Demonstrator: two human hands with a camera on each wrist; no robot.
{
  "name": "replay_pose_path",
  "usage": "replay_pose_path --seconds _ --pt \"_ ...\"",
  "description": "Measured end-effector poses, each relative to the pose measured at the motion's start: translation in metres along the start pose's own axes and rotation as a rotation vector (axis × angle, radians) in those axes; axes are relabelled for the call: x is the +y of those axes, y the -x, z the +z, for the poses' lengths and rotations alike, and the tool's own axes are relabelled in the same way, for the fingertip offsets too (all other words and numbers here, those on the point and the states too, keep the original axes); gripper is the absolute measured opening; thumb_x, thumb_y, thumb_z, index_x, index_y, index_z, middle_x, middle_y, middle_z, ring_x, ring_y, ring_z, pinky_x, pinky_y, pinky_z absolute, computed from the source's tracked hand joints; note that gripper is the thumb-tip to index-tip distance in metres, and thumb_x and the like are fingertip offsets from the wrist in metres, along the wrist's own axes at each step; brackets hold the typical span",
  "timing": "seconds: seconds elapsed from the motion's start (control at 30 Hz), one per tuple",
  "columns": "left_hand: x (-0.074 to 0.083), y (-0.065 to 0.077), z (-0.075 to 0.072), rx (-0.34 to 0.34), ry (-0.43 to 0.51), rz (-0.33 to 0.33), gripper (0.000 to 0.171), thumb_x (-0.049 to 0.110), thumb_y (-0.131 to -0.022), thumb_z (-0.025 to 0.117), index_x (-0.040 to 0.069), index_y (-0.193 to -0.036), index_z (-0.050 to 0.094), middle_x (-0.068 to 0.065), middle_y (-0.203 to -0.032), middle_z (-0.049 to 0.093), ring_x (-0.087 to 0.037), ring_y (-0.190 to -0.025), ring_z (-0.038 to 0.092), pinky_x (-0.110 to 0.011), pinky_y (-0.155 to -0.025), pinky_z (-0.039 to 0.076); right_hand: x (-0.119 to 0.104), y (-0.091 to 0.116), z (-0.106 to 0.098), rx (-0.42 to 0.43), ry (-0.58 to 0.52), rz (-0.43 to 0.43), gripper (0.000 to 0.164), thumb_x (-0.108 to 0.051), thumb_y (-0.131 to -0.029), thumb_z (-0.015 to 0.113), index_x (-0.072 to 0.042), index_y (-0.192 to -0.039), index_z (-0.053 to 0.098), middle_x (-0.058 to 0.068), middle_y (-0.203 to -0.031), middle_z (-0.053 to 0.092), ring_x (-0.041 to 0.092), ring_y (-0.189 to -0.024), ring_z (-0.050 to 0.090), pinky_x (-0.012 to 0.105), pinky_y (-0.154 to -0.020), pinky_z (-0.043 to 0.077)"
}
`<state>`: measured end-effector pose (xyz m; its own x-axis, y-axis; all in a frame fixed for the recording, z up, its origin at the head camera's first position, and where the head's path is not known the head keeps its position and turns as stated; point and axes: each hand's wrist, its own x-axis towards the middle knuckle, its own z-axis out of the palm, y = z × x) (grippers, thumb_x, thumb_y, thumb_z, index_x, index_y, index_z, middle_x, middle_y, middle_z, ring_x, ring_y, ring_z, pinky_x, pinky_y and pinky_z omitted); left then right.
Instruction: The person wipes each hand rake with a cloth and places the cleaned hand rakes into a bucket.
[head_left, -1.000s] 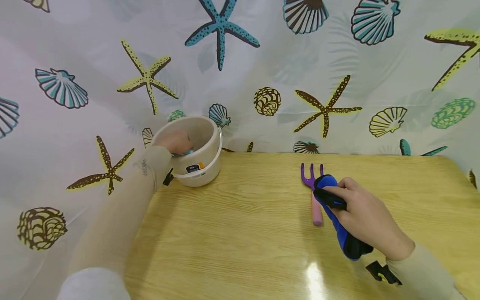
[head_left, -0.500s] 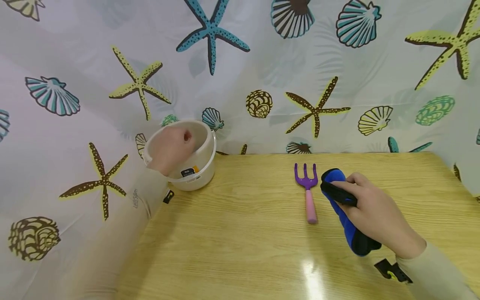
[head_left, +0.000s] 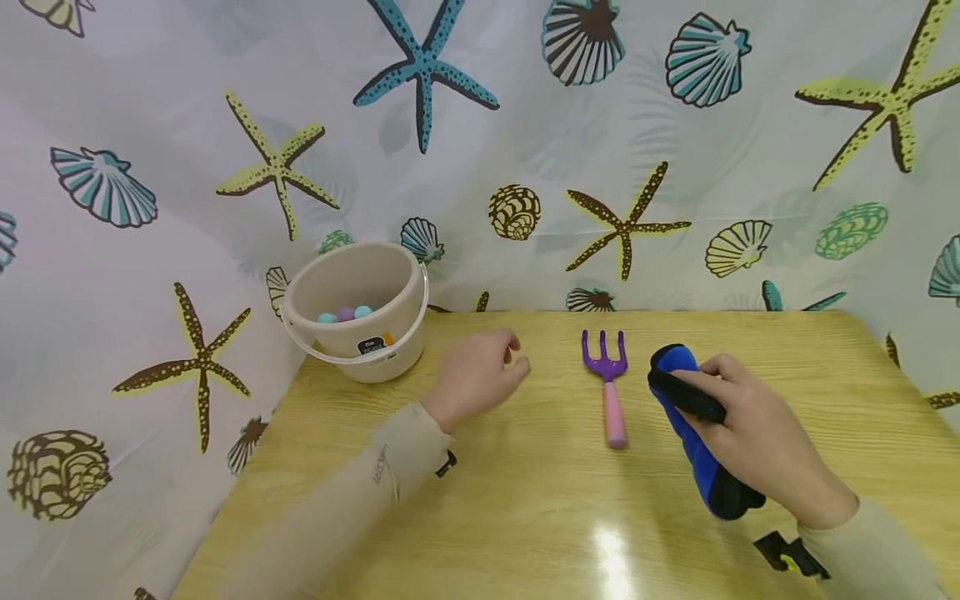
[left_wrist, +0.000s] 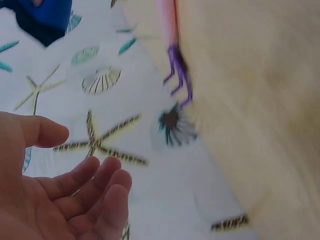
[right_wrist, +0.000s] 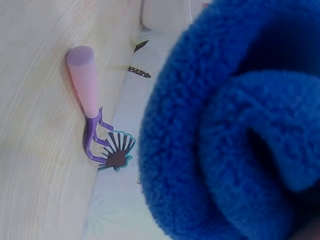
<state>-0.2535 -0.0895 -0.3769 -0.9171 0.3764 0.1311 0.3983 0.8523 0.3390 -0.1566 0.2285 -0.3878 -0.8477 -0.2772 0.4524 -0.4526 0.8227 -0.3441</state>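
My left hand (head_left: 480,377) is over the table between the bucket and the garden fork, with nothing in it. Its fingers are loosely curled and apart from the thumb, as the left wrist view shows. A small garden fork (head_left: 609,392) with purple tines and a pink handle lies on the table, tines toward the back. Right of it, my right hand (head_left: 757,425) grips a rolled blue fleece cloth (head_left: 693,446) with black edging. In the right wrist view the soft roll (right_wrist: 240,130) fills much of the picture. Part of it is hidden by the hand.
A white bucket (head_left: 408,292) with a wire-thin white handle stands at the back left, several small teal and purple balls (head_left: 345,314) inside. Behind and left of the wooden table (head_left: 480,517) hangs a white curtain (head_left: 480,150) printed with shells and starfish.
My left hand has come out of the bucket and moved right, over the table, uncovering the balls inside. My right hand still holds the rolled cloth and has shifted slightly away from the fork.
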Motion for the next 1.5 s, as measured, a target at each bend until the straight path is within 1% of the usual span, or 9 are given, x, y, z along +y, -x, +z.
replay_pose_path --seconds 0.1,0.27,0.37,0.47,0.57,0.77,0.9,1.03,1.5 --pt "0.012 -0.006 0.026 -0.105 0.006 -0.015 0.032 0.038 -0.098 0.056 0.013 -0.113 0.067 0.004 -0.085 0.063 -0.011 -0.068 0.057 -0.027 -0.058 0.046 0.002 0.003 0.002 -0.006 -0.018 0.008 0.039 -0.004 -0.082 0.08 -0.008 -0.12 0.073 0.003 -0.099 0.057 0.013 -0.073 0.052 0.027 -0.058 0.047" --pt "0.029 -0.02 0.062 -0.249 -0.031 -0.044 0.042 0.046 -0.099 0.055 0.012 -0.12 0.068 0.001 -0.101 0.072 -0.012 -0.078 0.065 -0.03 -0.065 0.052 0.003 0.008 0.003 -0.033 -0.058 0.052 0.037 -0.005 -0.084 0.079 -0.01 -0.12 0.073 0.006 -0.101 0.058 0.017 -0.077 0.055 0.025 -0.058 0.049" --pt "0.038 -0.03 0.082 -0.293 -0.05 -0.032 0.038 0.048 -0.098 0.055 0.014 -0.094 0.071 0.003 -0.082 0.069 -0.01 -0.066 0.059 -0.027 -0.055 0.047 0.004 0.011 0.002 -0.038 -0.069 0.066 0.037 -0.006 -0.084 0.079 -0.011 -0.12 0.073 0.007 -0.103 0.058 0.017 -0.078 0.056 0.025 -0.057 0.049" --pt "0.044 -0.04 0.099 -0.318 -0.067 -0.027 0.048 0.051 -0.099 0.054 0.017 -0.066 0.057 0.006 -0.059 0.051 -0.009 -0.051 0.044 -0.026 -0.044 0.035 0.004 0.012 0.002 -0.019 -0.069 0.052 0.038 -0.005 -0.083 0.08 -0.011 -0.12 0.073 0.008 -0.104 0.059 0.017 -0.078 0.056 0.026 -0.058 0.049" --pt "0.05 -0.048 0.111 -0.334 -0.116 -0.029 0.056 0.056 -0.099 0.05 0.019 -0.057 0.046 0.005 -0.058 0.049 -0.01 -0.051 0.045 -0.027 -0.043 0.036 0.004 0.012 0.002 -0.011 -0.068 0.044 0.038 -0.004 -0.082 0.081 -0.011 -0.119 0.073 0.007 -0.105 0.059 0.018 -0.079 0.057 0.026 -0.06 0.05" --pt "0.061 -0.056 0.121 -0.383 -0.172 -0.083 0.059 0.067 -0.096 0.046 0.02 -0.061 0.053 0.002 -0.076 0.062 -0.014 -0.066 0.056 -0.031 -0.053 0.045 -0.001 0.009 0.001 0.003 -0.057 0.03 0.037 -0.006 -0.083 0.08 -0.014 -0.119 0.074 0.004 -0.105 0.059 0.015 -0.079 0.054 0.028 -0.062 0.048" --pt "0.068 -0.058 0.124 -0.403 -0.179 -0.129 0.057 0.067 -0.095 0.048 0.02 -0.064 0.057 0.002 -0.08 0.063 -0.015 -0.07 0.058 -0.032 -0.057 0.047 -0.003 0.007 0.001 0.012 -0.067 0.019 0.037 -0.007 -0.084 0.08 -0.016 -0.119 0.074 0.003 -0.105 0.059 0.014 -0.078 0.054 0.029 -0.063 0.048" --pt "0.072 -0.061 0.129 -0.407 -0.179 -0.127 0.054 0.062 -0.095 0.051 0.02 -0.061 0.055 0.001 -0.08 0.063 -0.015 -0.07 0.058 -0.032 -0.058 0.047 0.0 0.01 0.002 0.008 -0.053 0.025 0.036 -0.006 -0.084 0.08 -0.015 -0.118 0.074 0.003 -0.104 0.059 0.015 -0.077 0.053 0.029 -0.062 0.047" --pt "0.076 -0.059 0.14 -0.352 -0.11 -0.053 0.05 0.044 -0.1 0.053 0.022 -0.055 0.06 0.01 -0.048 0.058 -0.008 -0.055 0.058 -0.028 -0.052 0.047 0.011 0.021 -0.004 -0.036 -0.038 0.074 0.036 -0.008 -0.085 0.08 -0.013 -0.12 0.074 0.002 -0.104 0.059 0.014 -0.078 0.053 0.028 -0.062 0.048"
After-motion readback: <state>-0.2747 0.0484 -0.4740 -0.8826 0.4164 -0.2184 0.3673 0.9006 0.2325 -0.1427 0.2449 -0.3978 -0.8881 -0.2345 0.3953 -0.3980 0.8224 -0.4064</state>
